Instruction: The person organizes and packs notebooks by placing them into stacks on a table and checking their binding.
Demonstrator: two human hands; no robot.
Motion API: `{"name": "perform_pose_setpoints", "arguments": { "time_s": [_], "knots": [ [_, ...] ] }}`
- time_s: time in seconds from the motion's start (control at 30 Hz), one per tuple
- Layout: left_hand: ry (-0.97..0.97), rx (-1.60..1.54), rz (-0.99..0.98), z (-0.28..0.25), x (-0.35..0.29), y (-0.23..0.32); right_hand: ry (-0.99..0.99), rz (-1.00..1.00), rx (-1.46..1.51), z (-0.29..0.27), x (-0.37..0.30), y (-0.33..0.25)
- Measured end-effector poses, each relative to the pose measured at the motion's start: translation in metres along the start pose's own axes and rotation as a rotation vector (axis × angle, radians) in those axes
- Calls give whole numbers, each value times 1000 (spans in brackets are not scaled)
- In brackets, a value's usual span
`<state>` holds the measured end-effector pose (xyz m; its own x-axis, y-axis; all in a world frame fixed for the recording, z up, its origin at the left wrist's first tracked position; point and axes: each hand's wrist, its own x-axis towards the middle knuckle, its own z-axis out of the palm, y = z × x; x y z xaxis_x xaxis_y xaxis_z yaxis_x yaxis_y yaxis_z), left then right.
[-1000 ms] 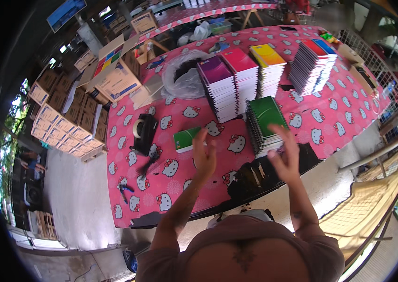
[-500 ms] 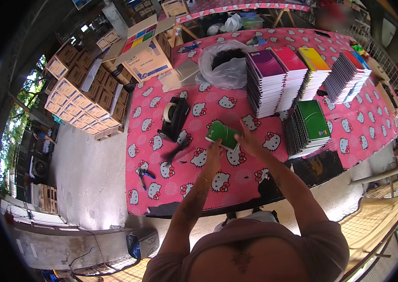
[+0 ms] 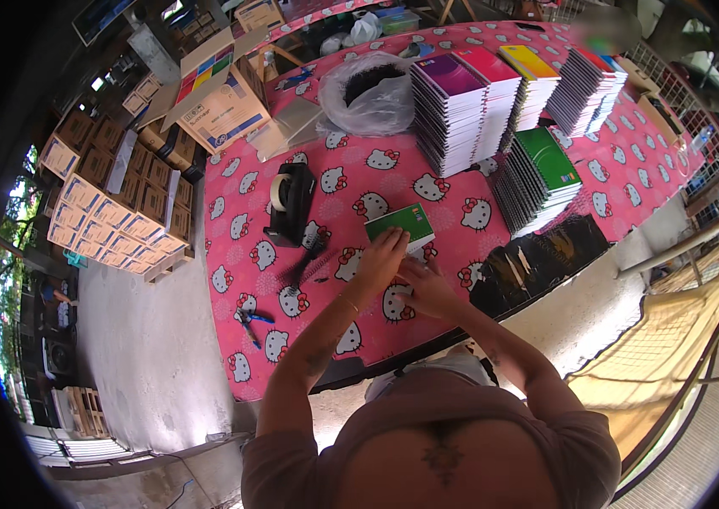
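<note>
A small green notebook (image 3: 402,223) is at the middle of the pink table, its white page edge toward me. My left hand (image 3: 385,253) grips it, the fingers over the cover. Just at the near edge of the notebook is my right hand (image 3: 424,284), fingers loosely apart and thumb pointing left; whether its fingertips touch the pages is hard to see. To the left lie loose black spiral binding coils (image 3: 307,265), with a black tape dispenser (image 3: 293,204) behind them. Blue-handled pliers (image 3: 251,322) rest near the left front edge.
A stack of green spiral notebooks (image 3: 538,182) stands at the right, with taller purple (image 3: 449,119), red (image 3: 495,102) and yellow stacks (image 3: 533,85) behind. A clear bag of black coils (image 3: 368,93) lies farther back. Cartons (image 3: 113,195) are piled left of the table (image 3: 245,365).
The view has shifted. The notebook has turned and come down nearer the table. My left hand has moved onto its cover; my right has left its right end for the near edge.
</note>
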<state>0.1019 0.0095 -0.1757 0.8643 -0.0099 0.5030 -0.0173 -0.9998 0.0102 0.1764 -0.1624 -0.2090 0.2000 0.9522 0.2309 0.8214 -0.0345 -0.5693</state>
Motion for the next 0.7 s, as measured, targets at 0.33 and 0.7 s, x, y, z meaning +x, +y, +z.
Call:
{"name": "perform_pose_setpoints", "arguments": {
  "time_s": [0.33, 0.7],
  "knots": [
    [-147, -235, -151, -66, -18, 59, 614, 227, 545, -42, -32, -8],
    [10, 205, -809, -42, -109, -102, 285, 310, 946, 10, -49, 21]
  ]
}}
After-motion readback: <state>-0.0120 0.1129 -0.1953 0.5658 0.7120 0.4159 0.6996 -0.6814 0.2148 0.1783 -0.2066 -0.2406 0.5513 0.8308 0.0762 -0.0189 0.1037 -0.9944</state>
